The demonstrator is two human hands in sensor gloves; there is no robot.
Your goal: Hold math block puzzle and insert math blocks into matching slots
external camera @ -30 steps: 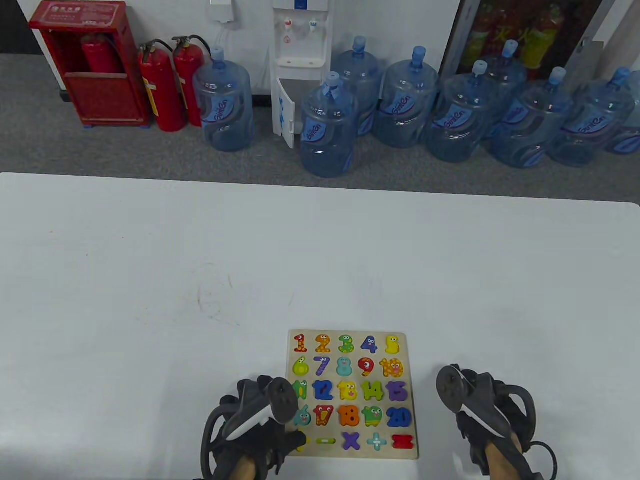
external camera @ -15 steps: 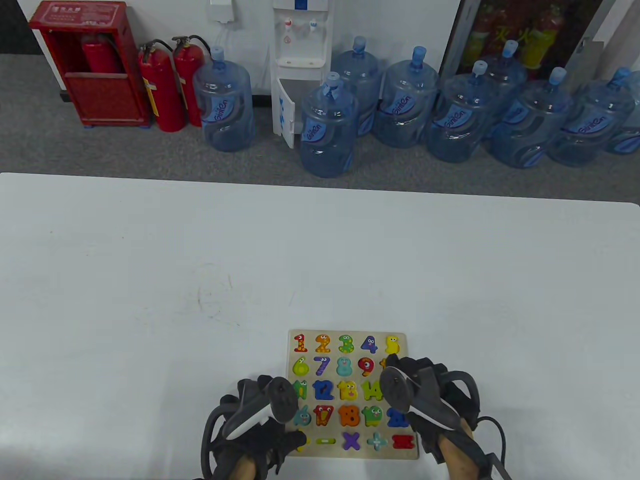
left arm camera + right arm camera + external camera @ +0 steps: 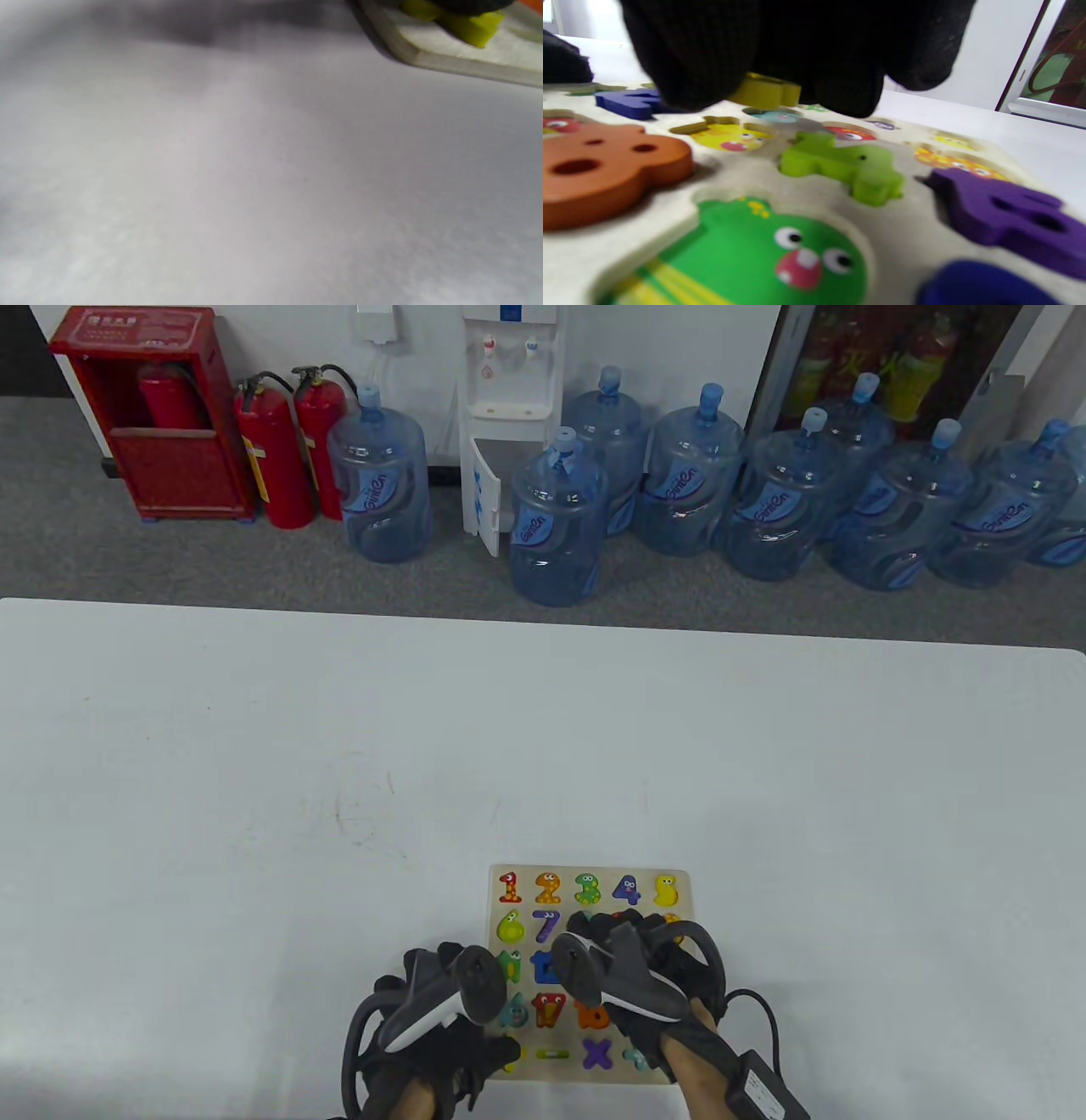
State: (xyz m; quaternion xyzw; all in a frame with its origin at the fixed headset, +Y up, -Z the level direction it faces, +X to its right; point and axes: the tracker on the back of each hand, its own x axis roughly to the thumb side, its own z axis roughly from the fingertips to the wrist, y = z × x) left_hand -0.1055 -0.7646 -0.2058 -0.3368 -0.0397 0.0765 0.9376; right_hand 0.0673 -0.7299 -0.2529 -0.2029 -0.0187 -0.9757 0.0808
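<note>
The wooden puzzle board (image 3: 594, 870) lies near the table's front edge, with number blocks and painted slots. My left hand (image 3: 462, 1018) holds the board's lower-left corner, its thumb lying over the bottom row. In the left wrist view a gloved fingertip (image 3: 466, 4) presses a yellow-green block (image 3: 471, 27) at the board's corner (image 3: 441, 63). My right hand (image 3: 607, 929) hovers over the board's middle. In the right wrist view its fingers (image 3: 712, 63) pinch a yellow block (image 3: 765, 91) just above a yellow painted slot (image 3: 729, 137).
Raised orange (image 3: 606, 169), green (image 3: 840, 165) and purple (image 3: 1001, 212) blocks sit in the board around the right hand. A cable and box (image 3: 764, 1090) trail from the right wrist. Water bottles and fire extinguishers stand on the floor beyond the table's far edge.
My right hand has moved left from the table beside the board to over the board's middle. The left hand and the board have not moved.
</note>
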